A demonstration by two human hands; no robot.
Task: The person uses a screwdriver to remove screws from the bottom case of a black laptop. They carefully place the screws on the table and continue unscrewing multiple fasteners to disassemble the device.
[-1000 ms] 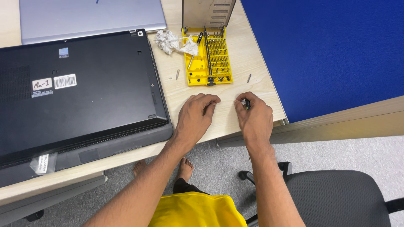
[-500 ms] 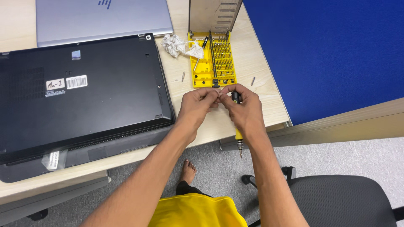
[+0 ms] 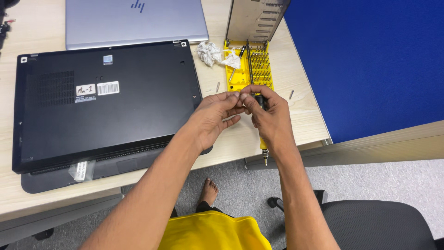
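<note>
Fingers on screwdriver, both hands.

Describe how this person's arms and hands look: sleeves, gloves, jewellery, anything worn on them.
Both arms are bare from the bottom of the picture up to the fingers, with no sleeves in view. The left hand and right hand wear no gloves, and no rings, watch or wristband can be seen. The forearms are slim. Below them shows a yellow garment.
</note>
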